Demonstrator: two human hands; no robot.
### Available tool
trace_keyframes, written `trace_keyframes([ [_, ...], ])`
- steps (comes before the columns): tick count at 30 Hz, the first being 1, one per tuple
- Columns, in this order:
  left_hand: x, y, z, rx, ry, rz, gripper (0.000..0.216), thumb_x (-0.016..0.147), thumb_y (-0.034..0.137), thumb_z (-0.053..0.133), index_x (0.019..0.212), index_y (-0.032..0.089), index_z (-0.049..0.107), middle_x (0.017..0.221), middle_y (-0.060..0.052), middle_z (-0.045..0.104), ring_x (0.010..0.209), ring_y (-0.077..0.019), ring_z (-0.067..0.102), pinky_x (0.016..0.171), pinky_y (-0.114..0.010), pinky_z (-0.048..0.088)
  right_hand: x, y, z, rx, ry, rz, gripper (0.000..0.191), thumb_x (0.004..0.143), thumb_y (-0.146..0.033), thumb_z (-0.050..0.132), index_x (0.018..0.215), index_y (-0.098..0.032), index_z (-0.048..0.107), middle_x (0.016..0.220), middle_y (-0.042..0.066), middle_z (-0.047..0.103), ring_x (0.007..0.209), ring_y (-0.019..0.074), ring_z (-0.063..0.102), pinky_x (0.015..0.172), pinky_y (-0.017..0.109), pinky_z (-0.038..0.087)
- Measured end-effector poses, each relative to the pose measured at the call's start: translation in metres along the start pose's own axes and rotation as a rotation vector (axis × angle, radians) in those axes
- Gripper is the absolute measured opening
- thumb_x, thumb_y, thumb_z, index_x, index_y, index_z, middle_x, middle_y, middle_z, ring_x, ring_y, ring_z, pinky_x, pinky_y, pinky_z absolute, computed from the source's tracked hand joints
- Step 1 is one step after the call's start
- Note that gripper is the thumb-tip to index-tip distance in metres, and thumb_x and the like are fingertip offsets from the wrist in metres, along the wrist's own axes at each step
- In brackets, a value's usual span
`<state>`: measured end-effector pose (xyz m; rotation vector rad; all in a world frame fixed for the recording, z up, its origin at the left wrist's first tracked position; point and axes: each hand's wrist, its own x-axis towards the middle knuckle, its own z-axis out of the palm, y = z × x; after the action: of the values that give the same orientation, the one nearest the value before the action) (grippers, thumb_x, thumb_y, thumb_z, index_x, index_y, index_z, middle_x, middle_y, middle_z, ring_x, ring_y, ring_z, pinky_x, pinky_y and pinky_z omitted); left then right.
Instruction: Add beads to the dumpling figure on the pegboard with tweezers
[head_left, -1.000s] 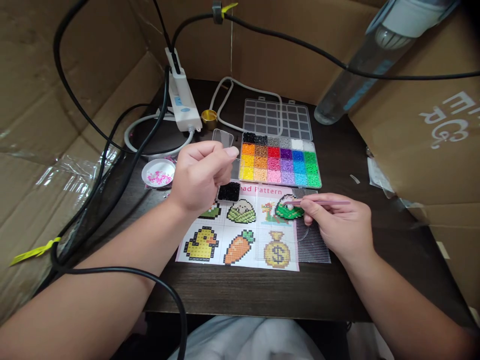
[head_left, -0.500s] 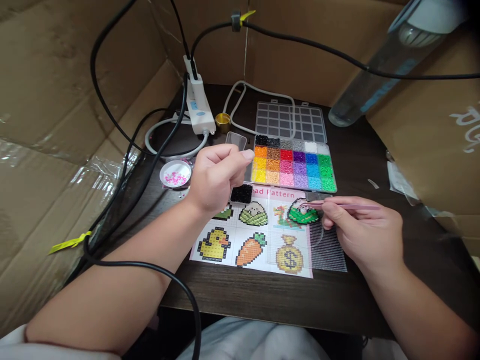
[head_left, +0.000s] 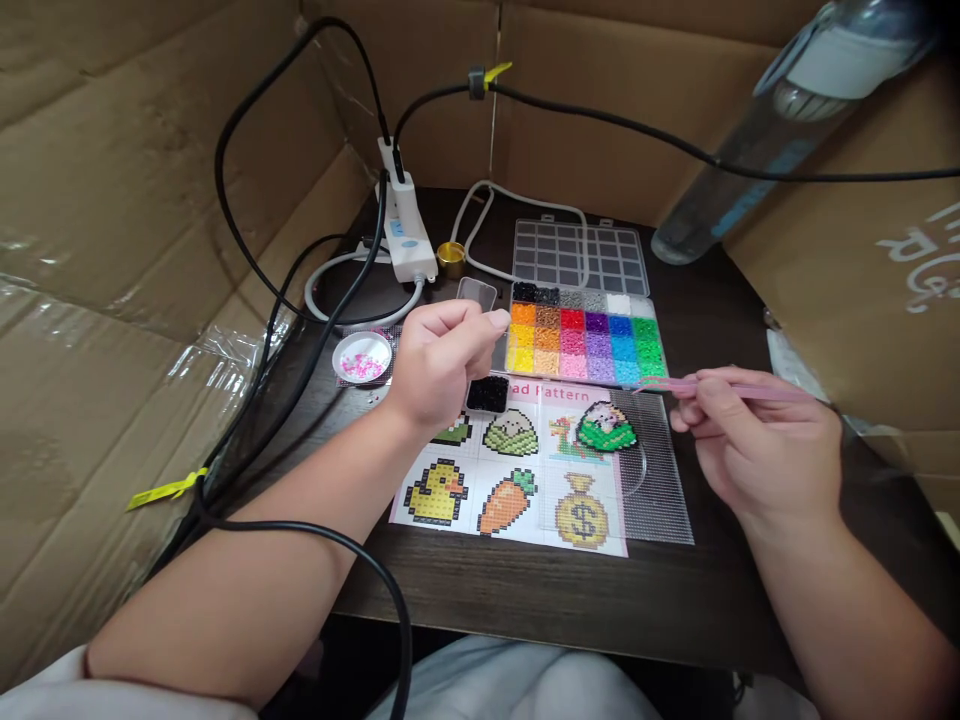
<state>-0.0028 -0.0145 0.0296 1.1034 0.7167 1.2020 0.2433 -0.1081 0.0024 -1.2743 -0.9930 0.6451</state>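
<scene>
My left hand (head_left: 442,360) is closed in a fist above the small tray of black beads (head_left: 487,394). Whatever its curled fingers may hold is hidden. Pink tweezers (head_left: 679,386) are gripped in my right hand (head_left: 769,440), their tips a little apart near the front right corner of the bead box (head_left: 555,379). Any bead between the tips is too small to make out. Below the tips, a green, white and pink bead figure with a black outline (head_left: 606,430) sits on a clear pegboard (head_left: 664,490). The board overlaps the printed pattern sheet (head_left: 544,532).
A white dish (head_left: 339,362) of pink beads stands on the left. Behind are a gold cup (head_left: 451,260), a white power strip (head_left: 411,250) and a grey cord. Black cables (head_left: 277,527) cross over my left forearm. A clear bottle (head_left: 739,170) leans against the cardboard (head_left: 847,280).
My right hand has moved the tweezers right and slightly up, away from the bead figure. My left fist keeps its shape and place over the tray. The whole view has shifted slightly.
</scene>
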Motion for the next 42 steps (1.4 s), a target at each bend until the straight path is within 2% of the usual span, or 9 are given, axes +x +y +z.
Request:
trace_keyframes([
  [4, 0.001, -0.001, -0.002, 0.007, 0.005, 0.012, 0.049, 0.073, 0.026, 0.070, 0.046, 0.019, 0.030, 0.044, 0.007, 0.023, 0.042, -0.0048, 0.022, 0.045, -0.026, 0.015, 0.015, -0.016, 0.003, 0.085, 0.066, 0.046, 0.019, 0.067, -0.027, 0.089, 0.080, -0.020, 0.078, 0.065, 0.001, 0.072, 0.050, 0.0124, 0.063, 0.049, 0.026, 0.055],
  [8, 0.001, -0.002, -0.004, -0.019, -0.008, -0.003, 0.051, 0.075, 0.026, 0.070, 0.047, 0.019, 0.028, 0.045, 0.007, 0.022, 0.042, -0.0051, 0.020, 0.045, -0.028, 0.013, 0.032, -0.026, 0.015, 0.029, -0.051, 0.056, 0.021, 0.066, -0.025, 0.089, 0.084, -0.021, 0.079, 0.072, 0.002, 0.075, 0.055, 0.0130, 0.066, 0.054, 0.028, 0.059],
  [14, 0.001, -0.001, -0.008, -0.011, 0.003, -0.027, 0.052, 0.077, 0.030, 0.070, 0.048, 0.019, 0.029, 0.045, 0.007, 0.023, 0.043, -0.0058, 0.021, 0.046, -0.028, 0.015, 0.038, -0.008, 0.042, -0.104, -0.201, 0.102, 0.022, 0.074, -0.032, 0.082, 0.090, -0.018, 0.079, 0.064, 0.003, 0.073, 0.056, 0.0155, 0.068, 0.059, 0.032, 0.061],
  [16, 0.001, -0.001, -0.008, -0.016, 0.000, -0.034, 0.052, 0.076, 0.030, 0.071, 0.047, 0.019, 0.029, 0.045, 0.007, 0.023, 0.043, -0.0058, 0.020, 0.046, -0.028, 0.015, 0.034, -0.002, 0.046, -0.171, -0.238, 0.066, 0.020, 0.074, -0.032, 0.081, 0.089, -0.018, 0.080, 0.072, 0.005, 0.076, 0.065, 0.0180, 0.072, 0.064, 0.034, 0.063],
  [19, 0.000, -0.001, -0.007, -0.015, 0.000, -0.032, 0.053, 0.076, 0.030, 0.072, 0.047, 0.019, 0.029, 0.045, 0.007, 0.023, 0.043, -0.0058, 0.020, 0.047, -0.029, 0.014, 0.029, 0.003, 0.045, -0.204, -0.284, -0.039, 0.013, 0.075, -0.029, 0.078, 0.085, -0.021, 0.081, 0.096, 0.007, 0.079, 0.089, 0.0215, 0.075, 0.076, 0.034, 0.064],
  [21, 0.000, -0.001, -0.006, -0.016, 0.004, -0.029, 0.052, 0.076, 0.029, 0.072, 0.046, 0.019, 0.030, 0.044, 0.007, 0.023, 0.043, -0.0058, 0.020, 0.047, -0.029, 0.014, 0.027, 0.004, 0.043, -0.231, -0.309, -0.062, 0.011, 0.077, -0.028, 0.077, 0.085, -0.021, 0.081, 0.099, 0.007, 0.079, 0.094, 0.0219, 0.075, 0.082, 0.035, 0.064],
  [24, 0.000, 0.000, -0.006, -0.019, 0.007, -0.027, 0.051, 0.076, 0.029, 0.072, 0.045, 0.018, 0.032, 0.044, 0.007, 0.024, 0.043, -0.0060, 0.021, 0.047, -0.029, 0.014, 0.027, 0.005, 0.043, -0.272, -0.328, -0.042, 0.011, 0.078, -0.027, 0.076, 0.085, -0.022, 0.081, 0.093, 0.006, 0.080, 0.089, 0.0219, 0.076, 0.085, 0.038, 0.064],
  [31, 0.001, -0.001, -0.005, -0.015, 0.002, -0.033, 0.050, 0.075, 0.029, 0.071, 0.045, 0.018, 0.033, 0.044, 0.007, 0.023, 0.043, -0.0062, 0.020, 0.047, -0.030, 0.013, 0.026, 0.009, 0.046, -0.285, -0.338, 0.037, 0.013, 0.080, -0.031, 0.075, 0.086, -0.021, 0.081, 0.089, 0.006, 0.081, 0.082, 0.0216, 0.077, 0.080, 0.038, 0.064],
  [42, 0.001, -0.001, -0.004, -0.001, 0.000, -0.028, 0.051, 0.076, 0.030, 0.071, 0.045, 0.019, 0.032, 0.045, 0.007, 0.023, 0.043, -0.0062, 0.019, 0.047, -0.030, 0.013, 0.027, 0.012, 0.045, -0.323, -0.381, 0.069, 0.019, 0.080, -0.037, 0.074, 0.086, -0.019, 0.080, 0.087, 0.008, 0.080, 0.078, 0.0214, 0.076, 0.076, 0.038, 0.063],
])
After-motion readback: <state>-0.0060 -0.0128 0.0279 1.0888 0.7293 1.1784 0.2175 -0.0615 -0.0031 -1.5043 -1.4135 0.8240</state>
